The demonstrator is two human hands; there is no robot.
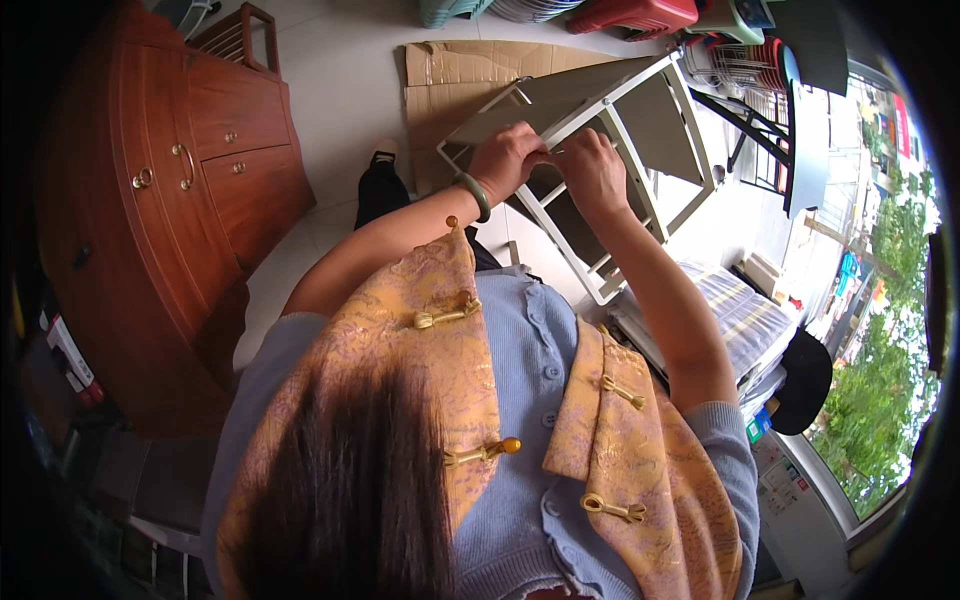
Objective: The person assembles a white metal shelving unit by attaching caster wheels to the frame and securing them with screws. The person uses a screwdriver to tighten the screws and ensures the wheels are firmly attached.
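Note:
In front of me a white-framed rack with grey-brown panels [588, 88] stands tilted in view. My left hand [506, 160], with a green bangle on its wrist, is at the rack's near side with its fingers bent together. Close beside it my right hand [596, 176] is also closed, at the white frame bar. The fingertips of both hands almost meet over the bar. Whatever they pinch there is too small or too hidden to make out.
Flattened cardboard [430, 105] lies on the tiled floor under and behind the rack. A reddish-brown wooden cabinet [200, 170] stands at left. Stacked plastic stools [630, 14] are at the far side. At right are a folded checked cloth [735, 310], a black table frame [750, 130] and a window.

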